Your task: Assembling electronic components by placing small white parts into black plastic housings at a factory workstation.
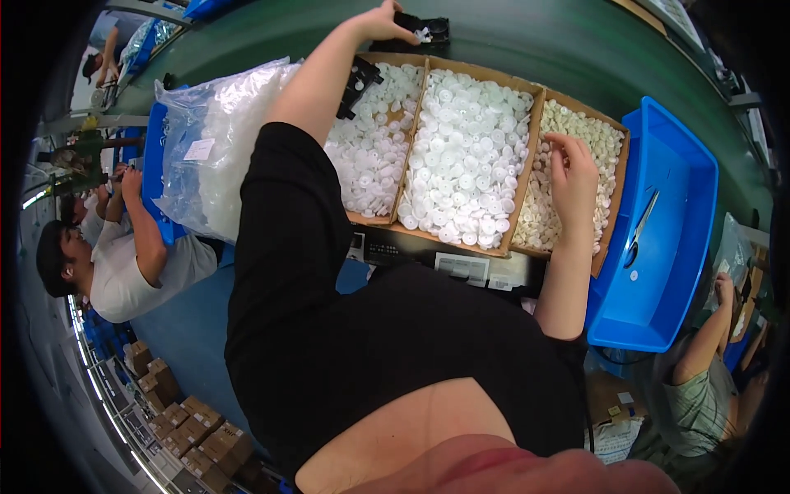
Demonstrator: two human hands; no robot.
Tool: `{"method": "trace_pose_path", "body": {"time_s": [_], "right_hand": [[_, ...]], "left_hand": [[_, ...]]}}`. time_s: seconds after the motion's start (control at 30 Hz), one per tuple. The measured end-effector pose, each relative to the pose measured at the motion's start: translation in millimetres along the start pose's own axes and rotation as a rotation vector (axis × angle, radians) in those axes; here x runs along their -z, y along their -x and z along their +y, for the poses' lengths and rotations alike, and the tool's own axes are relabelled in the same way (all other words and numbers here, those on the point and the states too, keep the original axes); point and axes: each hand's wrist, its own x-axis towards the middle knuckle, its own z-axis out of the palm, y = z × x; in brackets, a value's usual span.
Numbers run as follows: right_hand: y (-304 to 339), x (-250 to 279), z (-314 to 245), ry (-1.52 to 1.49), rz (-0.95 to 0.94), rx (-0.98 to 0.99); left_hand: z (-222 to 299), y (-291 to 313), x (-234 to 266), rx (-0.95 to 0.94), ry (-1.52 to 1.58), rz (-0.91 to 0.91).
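Black plastic housing (434, 31) lay on the green work surface (527, 41), beyond the far edges of the cardboard trays and in line with the join between left and middle trays. A small pale piece showed inside it.

Left hand (380, 23): at the left end of the housing, thumb near side, fingers far side, spread moderately wide. Could not tell whether the housing was gripped or only touched.

Right hand (575, 173): above the left half of the right tray (615, 189), fingers bent, gap to the thumb not visible. Could not tell whether a piece was held. Small cream plastic parts (605, 140) filled that tray.

Middle tray (524, 185): heaped with white round discs (465, 156). Left tray (383, 125): small white parts (366, 169), bare cardboard visible in places; a second black housing (360, 85) sat at its far left corner, partly behind the left forearm.

Right of the trays: blue tub (675, 222), with scissors (642, 230) near its left wall and one white disc (634, 276) nearer its near end. Left of the trays: clear plastic bag (222, 156), contents whitish.
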Motion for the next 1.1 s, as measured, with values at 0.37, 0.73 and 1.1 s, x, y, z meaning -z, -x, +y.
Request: {"method": "trace_pose_path", "body": {"time_s": [0.37,0.73,1.1], "right_hand": [[5.2,1.7,0.1,-0.04,0.002,0.02],[1.1,0.0,0.4,-0.057,0.082,0.033],[34.0,-7.6,-55.3,-0.185,-0.051,0.142]], "left_hand": [[34.4,-3.5,-19.3,0.311,-0.007,0.451],[150.5,190.2,-25.1,-0.529,0.095,-0.123],[107.0,244.0,-106.7,-0.582,0.173,0.147]]}}
